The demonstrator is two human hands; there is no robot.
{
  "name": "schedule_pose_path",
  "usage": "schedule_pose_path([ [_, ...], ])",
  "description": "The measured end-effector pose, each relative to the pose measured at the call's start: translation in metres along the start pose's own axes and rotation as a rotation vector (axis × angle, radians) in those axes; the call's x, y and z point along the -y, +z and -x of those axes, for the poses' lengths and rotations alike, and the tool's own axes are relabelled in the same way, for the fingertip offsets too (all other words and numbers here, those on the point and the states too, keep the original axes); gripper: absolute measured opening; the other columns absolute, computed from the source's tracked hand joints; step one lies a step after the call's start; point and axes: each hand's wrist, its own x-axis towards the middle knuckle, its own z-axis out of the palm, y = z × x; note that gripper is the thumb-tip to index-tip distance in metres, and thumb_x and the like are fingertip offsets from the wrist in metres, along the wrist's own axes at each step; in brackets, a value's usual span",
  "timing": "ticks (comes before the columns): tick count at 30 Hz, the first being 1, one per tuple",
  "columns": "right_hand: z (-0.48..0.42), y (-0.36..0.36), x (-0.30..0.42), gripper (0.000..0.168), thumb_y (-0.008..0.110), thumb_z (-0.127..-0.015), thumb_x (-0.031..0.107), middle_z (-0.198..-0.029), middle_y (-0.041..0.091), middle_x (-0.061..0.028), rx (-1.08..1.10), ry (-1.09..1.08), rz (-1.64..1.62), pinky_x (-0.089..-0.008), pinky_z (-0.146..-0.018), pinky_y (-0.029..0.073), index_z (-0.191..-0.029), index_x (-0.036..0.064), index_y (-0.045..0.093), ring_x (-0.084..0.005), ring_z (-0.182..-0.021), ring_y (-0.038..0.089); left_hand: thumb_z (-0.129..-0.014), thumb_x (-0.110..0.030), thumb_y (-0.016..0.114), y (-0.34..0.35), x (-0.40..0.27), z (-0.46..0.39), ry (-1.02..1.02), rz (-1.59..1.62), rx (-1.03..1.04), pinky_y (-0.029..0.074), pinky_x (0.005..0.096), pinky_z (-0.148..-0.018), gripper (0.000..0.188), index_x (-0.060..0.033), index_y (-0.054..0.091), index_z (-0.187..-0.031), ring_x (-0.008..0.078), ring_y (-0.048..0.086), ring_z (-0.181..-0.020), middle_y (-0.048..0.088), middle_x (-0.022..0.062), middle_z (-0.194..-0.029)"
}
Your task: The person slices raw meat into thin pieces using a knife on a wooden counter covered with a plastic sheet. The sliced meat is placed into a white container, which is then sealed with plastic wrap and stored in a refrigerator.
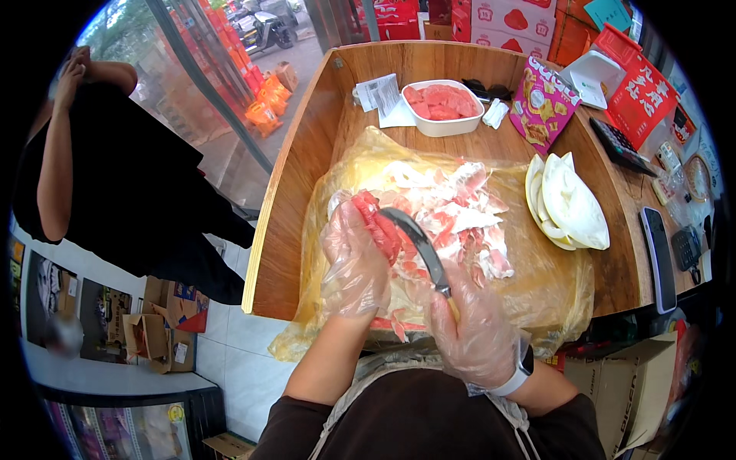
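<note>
My left hand (pixel 357 261), in a clear plastic glove, grips a piece of red pomelo flesh (pixel 379 230). Gloved too, my right hand (pixel 474 328) is shut on the handle of a curved knife (pixel 422 244), whose blade tip is at the flesh. Beneath both hands, pink and white membrane scraps (pixel 460 213) lie on a yellow plastic bag (pixel 532 276). White-lined pomelo rind pieces (pixel 575 201) are stacked at the bag's right side. Beyond the bag stands a white tub (pixel 448 127) holding peeled red flesh.
A raised wooden rim (pixel 282 172) bounds the counter. A purple snack bag (pixel 543 106), sunglasses (pixel 489 90) and crumpled tissue (pixel 495 113) are at the back. A calculator (pixel 618 144) and phone (pixel 658 259) lie right. Another person (pixel 126 172) stands left; an open carton (pixel 632 391) is low right.
</note>
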Motion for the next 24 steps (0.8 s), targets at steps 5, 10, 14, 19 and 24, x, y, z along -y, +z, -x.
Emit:
schedule_pose_path([
  [5, -0.006, 0.004, 0.001, 0.029, 0.054, -0.083, 0.006, -0.083, 0.057, -0.0218, 0.005, 0.057, 0.013, -0.0449, -0.065, 0.042, -0.111, -0.001, 0.051, -0.0396, -0.075, 0.054, -0.099, -0.026, 0.039, -0.001, 0.005, 0.003, -0.028, 0.074, 0.071, 0.042, 0.0189, -0.060, 0.030, -0.0017, 0.057, -0.095, 0.0042, 0.049, -0.067, 0.055, -0.0008, -0.077],
  [10, -0.012, 0.010, 0.005, 0.029, 0.055, -0.083, 0.008, -0.074, 0.057, -0.0209, 0.044, 0.094, 0.032, -0.0439, -0.063, 0.043, -0.110, -0.003, 0.051, -0.0382, -0.069, 0.055, -0.099, -0.022, 0.040, 0.001, 0.010, 0.004, 0.032, -0.032, 0.090, 0.042, 0.0224, -0.068, 0.029, 0.0008, 0.057, -0.093, 0.0063, 0.048, -0.074, 0.056, 0.0014, -0.081],
  [14, -0.010, 0.018, 0.005, 0.033, 0.055, -0.083, 0.010, -0.066, 0.054, -0.0194, -0.148, -0.091, 0.121, -0.0444, -0.062, 0.042, -0.113, -0.003, 0.050, -0.0380, -0.061, 0.054, -0.099, -0.022, 0.039, -0.002, 0.014, -0.002, 0.082, -0.149, 0.044, 0.042, 0.0244, -0.070, 0.030, 0.0018, 0.057, -0.093, 0.0077, 0.048, -0.077, 0.056, 0.0024, -0.082],
  [19, 0.000, 0.008, 0.004, 0.034, 0.054, -0.083, 0.007, -0.074, 0.055, -0.0180, 0.009, 0.088, -0.044, -0.0446, -0.067, 0.042, -0.116, -0.001, 0.049, -0.0377, -0.067, 0.053, -0.099, -0.023, 0.039, -0.003, 0.010, 0.000, 0.010, -0.148, 0.043, 0.042, 0.0240, -0.069, 0.030, 0.0000, 0.057, -0.094, 0.0076, 0.048, -0.076, 0.056, 0.0018, -0.082],
  [24, -0.001, 0.006, -0.002, 0.030, 0.052, -0.083, 0.006, -0.084, 0.056, -0.0216, -0.088, 0.034, 0.021, -0.0445, -0.068, 0.042, -0.112, 0.000, 0.051, -0.0396, -0.075, 0.054, -0.099, -0.023, 0.039, -0.005, 0.009, -0.002, -0.074, 0.087, 0.114, 0.042, 0.0224, -0.067, 0.027, -0.0014, 0.056, -0.097, 0.0061, 0.048, -0.075, 0.055, 0.0003, -0.081],
])
